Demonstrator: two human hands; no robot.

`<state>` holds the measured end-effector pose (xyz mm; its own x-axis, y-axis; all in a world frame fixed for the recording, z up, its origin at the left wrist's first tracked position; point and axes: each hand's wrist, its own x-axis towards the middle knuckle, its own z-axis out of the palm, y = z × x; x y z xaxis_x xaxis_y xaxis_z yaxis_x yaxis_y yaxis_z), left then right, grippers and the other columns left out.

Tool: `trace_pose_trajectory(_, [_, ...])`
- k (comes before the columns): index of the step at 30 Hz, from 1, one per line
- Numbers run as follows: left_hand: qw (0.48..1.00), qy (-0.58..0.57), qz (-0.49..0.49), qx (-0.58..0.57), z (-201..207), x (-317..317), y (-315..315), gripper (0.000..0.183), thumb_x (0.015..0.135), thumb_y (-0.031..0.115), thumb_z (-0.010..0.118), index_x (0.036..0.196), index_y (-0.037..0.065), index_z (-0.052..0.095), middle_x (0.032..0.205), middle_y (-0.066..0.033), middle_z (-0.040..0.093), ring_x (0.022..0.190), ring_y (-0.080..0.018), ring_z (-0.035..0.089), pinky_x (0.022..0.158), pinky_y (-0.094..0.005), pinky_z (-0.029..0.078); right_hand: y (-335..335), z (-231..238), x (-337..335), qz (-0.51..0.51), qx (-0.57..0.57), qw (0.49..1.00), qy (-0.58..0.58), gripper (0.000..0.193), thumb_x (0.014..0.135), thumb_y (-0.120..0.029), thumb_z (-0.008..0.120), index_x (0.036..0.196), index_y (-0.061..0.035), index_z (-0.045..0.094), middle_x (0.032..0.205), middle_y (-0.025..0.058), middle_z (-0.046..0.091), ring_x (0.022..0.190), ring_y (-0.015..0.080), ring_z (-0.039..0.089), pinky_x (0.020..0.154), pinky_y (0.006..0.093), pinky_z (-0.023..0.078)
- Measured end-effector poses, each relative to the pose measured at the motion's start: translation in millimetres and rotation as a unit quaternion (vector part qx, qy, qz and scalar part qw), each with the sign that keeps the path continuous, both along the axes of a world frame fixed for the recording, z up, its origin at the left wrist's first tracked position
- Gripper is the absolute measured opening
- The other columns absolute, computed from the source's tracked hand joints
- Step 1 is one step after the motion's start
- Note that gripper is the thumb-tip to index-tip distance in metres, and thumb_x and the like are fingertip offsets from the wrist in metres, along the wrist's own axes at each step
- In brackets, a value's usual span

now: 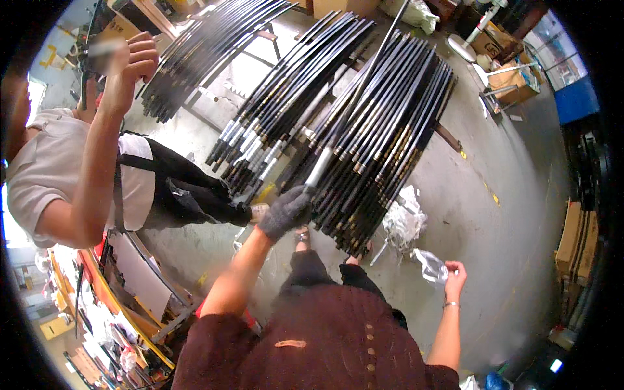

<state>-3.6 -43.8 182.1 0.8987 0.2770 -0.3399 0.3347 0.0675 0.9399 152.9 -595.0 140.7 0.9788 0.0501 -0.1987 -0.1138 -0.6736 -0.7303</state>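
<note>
A knitted dark-grey glove covered the left hand point(286, 213), its fingers curled around the near end of one long, thin black rod point(372, 70), which slanted away over the right stack point(390, 130) and bore a smooth, silvery sleeve point(318, 166). The bare right hand point(455, 278) pinched one crinkled, shiny film scrap point(432, 268), well apart at the right. Three stacks of glossy rods lay ahead, counting the middle stack point(279, 97) and the far-left stack point(214, 52); their rods were too many to count. One co-worker point(58, 169) stood at left. A crumpled whitish heap point(404, 221) cluttered the grey concrete floor point(513, 195) just beside the right stack.
</note>
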Motion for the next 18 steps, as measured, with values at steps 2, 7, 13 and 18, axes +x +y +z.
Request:
trace_pose_trajectory(2, [0.978,-0.072,-0.069,-0.185,32.7,32.0,-30.5,0.038,0.093,0.028,0.060,0.123,0.005,0.054,0.093,-0.0025,0.059,0.077,-0.0107,0.056,0.063,-0.0232,0.048,17.3,13.3,3.2,-0.043,0.104,0.994,0.012,0.028,0.074,0.015,0.042,0.089,-0.0006,0.060,0.083,0.0065,0.064,0.078,0.0138,0.059,0.073,0.0259,0.048])
trace_pose_trajectory(7, [0.823,-0.101,-0.120,-0.546,72.4,103.4,-120.7,0.047,0.088,0.033,0.066,0.123,0.005,0.050,0.096,-0.0045,0.061,0.083,-0.0191,0.061,0.070,-0.0349,0.054,48.2,74.1,3.0,0.009,0.205,0.978,0.018,0.015,0.084,-0.001,0.048,0.094,-0.0069,0.058,0.076,-0.0005,0.057,0.060,0.0041,0.044,0.052,0.0187,0.035])
trace_pose_trajectory(13, [0.819,-0.114,-0.139,-0.545,106.8,134.3,-170.4,0.041,0.087,0.027,0.068,0.119,0.007,0.051,0.093,-0.0046,0.062,0.088,-0.0252,0.063,0.079,-0.0394,0.054,125.1,179.9,-26.0,0.137,0.096,0.982,-0.091,0.023,0.075,-0.010,0.074,0.095,-0.0014,0.067,0.080,0.0041,0.063,0.068,0.0118,0.055,0.063,0.0269,0.047])
trace_pose_trajectory(18, [0.874,-0.114,-0.133,-0.454,138.4,134.9,-187.4,0.036,0.088,0.022,0.067,0.118,0.008,0.052,0.092,-0.0059,0.063,0.092,-0.0263,0.065,0.084,-0.0426,0.055,167.9,226.6,-45.3,0.215,0.067,0.958,-0.180,0.028,0.068,-0.010,0.079,0.091,-0.0013,0.065,0.073,0.0068,0.057,0.062,0.0166,0.052,0.059,0.0291,0.045])
